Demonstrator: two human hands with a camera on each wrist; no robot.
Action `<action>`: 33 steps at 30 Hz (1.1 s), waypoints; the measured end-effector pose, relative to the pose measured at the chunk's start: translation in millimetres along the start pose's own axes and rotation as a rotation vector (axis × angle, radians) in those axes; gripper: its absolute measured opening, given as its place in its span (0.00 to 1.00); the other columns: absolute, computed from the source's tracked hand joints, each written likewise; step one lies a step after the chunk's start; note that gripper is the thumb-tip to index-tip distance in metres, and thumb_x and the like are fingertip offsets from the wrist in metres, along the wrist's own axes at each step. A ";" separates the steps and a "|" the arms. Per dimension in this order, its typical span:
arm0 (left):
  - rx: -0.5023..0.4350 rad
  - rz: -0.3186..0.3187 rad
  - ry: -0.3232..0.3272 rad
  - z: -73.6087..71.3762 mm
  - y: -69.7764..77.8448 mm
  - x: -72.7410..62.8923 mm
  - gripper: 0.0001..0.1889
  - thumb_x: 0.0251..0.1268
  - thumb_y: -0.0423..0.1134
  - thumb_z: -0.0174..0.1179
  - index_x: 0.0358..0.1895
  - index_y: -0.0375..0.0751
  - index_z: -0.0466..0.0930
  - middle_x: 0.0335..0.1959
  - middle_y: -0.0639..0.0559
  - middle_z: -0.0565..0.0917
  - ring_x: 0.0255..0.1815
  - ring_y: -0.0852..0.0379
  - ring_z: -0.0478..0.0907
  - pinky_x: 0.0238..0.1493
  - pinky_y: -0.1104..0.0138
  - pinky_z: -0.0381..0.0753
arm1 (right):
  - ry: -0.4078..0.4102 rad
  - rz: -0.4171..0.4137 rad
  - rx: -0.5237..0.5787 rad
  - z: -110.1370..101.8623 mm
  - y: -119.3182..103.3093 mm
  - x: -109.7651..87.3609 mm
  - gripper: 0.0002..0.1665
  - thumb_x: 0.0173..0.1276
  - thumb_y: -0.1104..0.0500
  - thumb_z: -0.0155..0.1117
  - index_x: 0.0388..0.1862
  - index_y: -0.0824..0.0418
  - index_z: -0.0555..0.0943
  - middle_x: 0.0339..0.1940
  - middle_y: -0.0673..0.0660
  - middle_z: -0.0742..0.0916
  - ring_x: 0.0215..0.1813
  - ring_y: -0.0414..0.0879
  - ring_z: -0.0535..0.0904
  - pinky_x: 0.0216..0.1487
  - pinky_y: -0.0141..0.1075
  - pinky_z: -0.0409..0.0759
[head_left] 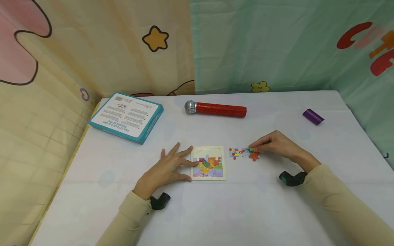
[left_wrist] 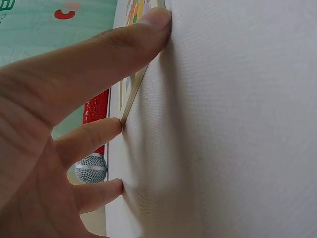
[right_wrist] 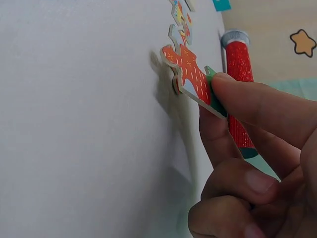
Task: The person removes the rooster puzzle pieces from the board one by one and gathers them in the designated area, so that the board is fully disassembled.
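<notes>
A square wooden jigsaw tray lies on the table, its lower part filled with joined colourful pieces and its upper strip bare. My left hand rests with spread fingers along the tray's left side; one finger lies over the pieces, and in the left wrist view the thumb touches the tray's edge. To the tray's right my right hand pinches a red and green puzzle piece between thumb and fingers, tilted above the table. Beside it lie loose puzzle pieces, partly hidden by the held one.
Behind the tray lies a red glittery microphone with a silver head. A teal and white box sits at the back left, and a purple cylinder at the back right. Patterned curtains hang behind the white table.
</notes>
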State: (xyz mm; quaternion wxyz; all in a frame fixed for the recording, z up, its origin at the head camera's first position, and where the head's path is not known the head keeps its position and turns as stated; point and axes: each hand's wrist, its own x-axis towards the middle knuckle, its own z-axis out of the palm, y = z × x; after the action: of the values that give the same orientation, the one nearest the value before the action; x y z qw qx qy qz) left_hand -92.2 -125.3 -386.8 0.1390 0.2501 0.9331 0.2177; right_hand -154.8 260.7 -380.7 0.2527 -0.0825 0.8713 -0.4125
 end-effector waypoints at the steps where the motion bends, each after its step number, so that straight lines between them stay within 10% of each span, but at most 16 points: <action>1: -0.001 0.001 0.001 0.0 0.0 -0.1 0.29 0.44 0.50 0.78 0.56 0.59 0.84 0.76 0.50 0.62 0.78 0.33 0.42 0.62 0.25 0.40 | 0.002 0.002 -0.005 -2.0 2.3 -1.9 0.14 0.65 0.53 0.68 0.49 0.53 0.89 0.52 0.53 0.87 0.61 0.51 0.77 0.59 0.43 0.72; 17: -0.004 -0.013 -0.009 -0.4 0.5 -1.7 0.30 0.45 0.50 0.77 0.57 0.59 0.83 0.76 0.51 0.61 0.78 0.34 0.40 0.63 0.26 0.39 | 0.115 -0.042 -0.098 -1.3 7.4 -6.1 0.11 0.62 0.56 0.72 0.43 0.57 0.90 0.43 0.53 0.90 0.54 0.50 0.80 0.46 0.31 0.76; 33: -0.023 0.016 0.009 0.8 -1.2 -1.2 0.29 0.45 0.50 0.77 0.57 0.57 0.84 0.76 0.50 0.62 0.78 0.33 0.41 0.62 0.25 0.38 | 0.213 -0.054 -0.248 2.8 -0.5 -8.1 0.06 0.58 0.59 0.75 0.34 0.58 0.91 0.39 0.55 0.89 0.45 0.52 0.76 0.39 0.39 0.70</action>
State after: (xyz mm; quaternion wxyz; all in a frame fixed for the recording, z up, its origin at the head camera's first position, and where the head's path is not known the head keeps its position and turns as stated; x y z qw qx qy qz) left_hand -91.4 -126.6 -387.9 0.1359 0.2550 0.9292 0.2304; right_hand -146.5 261.3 -378.7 0.1355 -0.0924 0.9348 -0.3149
